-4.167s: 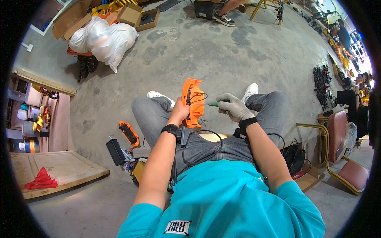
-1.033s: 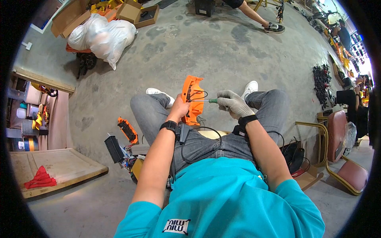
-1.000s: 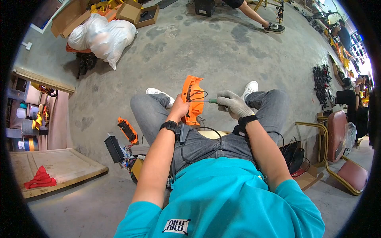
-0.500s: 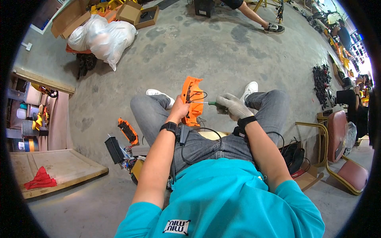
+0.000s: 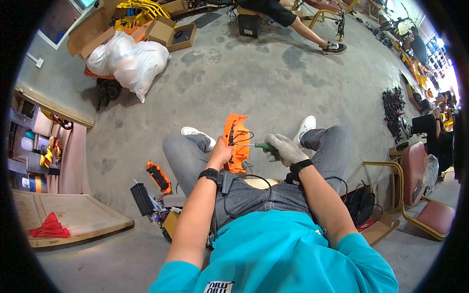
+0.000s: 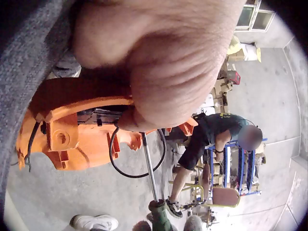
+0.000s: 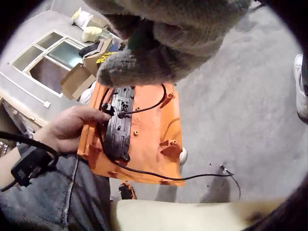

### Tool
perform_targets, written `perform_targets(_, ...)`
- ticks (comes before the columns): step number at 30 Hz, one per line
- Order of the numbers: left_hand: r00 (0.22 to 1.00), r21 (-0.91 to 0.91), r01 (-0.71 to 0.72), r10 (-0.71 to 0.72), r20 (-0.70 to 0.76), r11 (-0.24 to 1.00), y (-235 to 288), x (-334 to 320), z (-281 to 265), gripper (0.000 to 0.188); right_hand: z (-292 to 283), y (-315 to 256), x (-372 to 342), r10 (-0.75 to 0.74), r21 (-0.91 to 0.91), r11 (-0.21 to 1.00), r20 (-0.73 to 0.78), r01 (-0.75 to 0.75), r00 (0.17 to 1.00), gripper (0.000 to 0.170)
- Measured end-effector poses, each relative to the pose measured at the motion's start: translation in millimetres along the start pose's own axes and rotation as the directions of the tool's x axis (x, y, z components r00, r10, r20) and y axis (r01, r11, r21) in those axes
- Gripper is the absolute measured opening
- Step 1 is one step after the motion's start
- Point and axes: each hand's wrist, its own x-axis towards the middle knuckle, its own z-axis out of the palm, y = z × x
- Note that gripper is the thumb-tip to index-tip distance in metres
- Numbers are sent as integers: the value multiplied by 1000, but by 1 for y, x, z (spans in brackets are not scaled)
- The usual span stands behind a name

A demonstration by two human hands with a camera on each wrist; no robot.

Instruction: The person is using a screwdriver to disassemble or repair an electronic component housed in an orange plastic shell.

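Observation:
My bare left hand (image 5: pixel 221 154) grips the left edge of an orange plastic shell (image 5: pixel 239 149), held up between my knees. A dark ribbed part (image 7: pixel 119 125) is set along the shell's inner face, with a thin black cable (image 7: pixel 159 174) coming off it. In my gloved right hand (image 5: pixel 287 149) I hold a screwdriver by its green handle (image 5: pixel 266 146). Its metal shaft (image 6: pixel 150 166) points at the dark part, and the tip is hidden behind my left thumb (image 6: pixel 137 120) in the left wrist view.
A second orange shell (image 5: pixel 159 177) and a black box (image 5: pixel 141 199) lie beside my left leg. A white bag (image 5: pixel 131 61) and cardboard boxes stand at the back left. A chair (image 5: pixel 430 215) is on the right. Another person's leg (image 5: pixel 310 33) is in front.
The head view has tilted up, so everything sits lower in it. More of the green handle shows under my gloved fingers. The other person's leg has moved right since the oldest frame.

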Motion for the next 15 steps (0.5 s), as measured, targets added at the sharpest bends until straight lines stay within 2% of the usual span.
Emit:
perform_targets(1, 1000, -8, 11, -11, 13, 1000, -1, 0, 0, 39, 0, 0, 0, 65, 32, 997, 12, -65, 998, 34)
perform_targets(3, 1000, -14, -13, 13, 4, 1000, -8, 3, 1, 38, -2, 4, 3, 49, 34, 998, -3, -49, 999, 31)
perform_targets(5, 1000, -9, -7, 7, -11, 1000, -6, 1, 2, 38, -4, 4, 7, -53, -109, 993, -27, 50, 998, 31)
perform_targets(9, 1000, 7, 10, -10, -6, 1000, -4, 1, 2, 41, -7, 9, 9, -121, -45, 992, -24, 120, 992, 31)
perform_targets(10, 1000, 33, -12, 13, -26, 999, -10, 6, 4, 42, -5, 7, 8, -120, -44, 992, -25, 119, 992, 31)
perform_targets(12, 1000, 16, -7, 7, -23, 1000, -24, 13, 5, 41, -2, 4, 4, 22, -18, 1000, -15, -23, 1000, 30)
perform_targets(13, 1000, -1, -11, 11, -26, 1000, -28, 17, 6, 41, -4, 5, 7, 33, -15, 999, -14, -33, 999, 30)
perform_targets(15, 998, -9, -62, 62, -27, 998, -22, 12, 3, 39, -9, 9, 9, 17, -142, 990, 5, -16, 1000, 30)
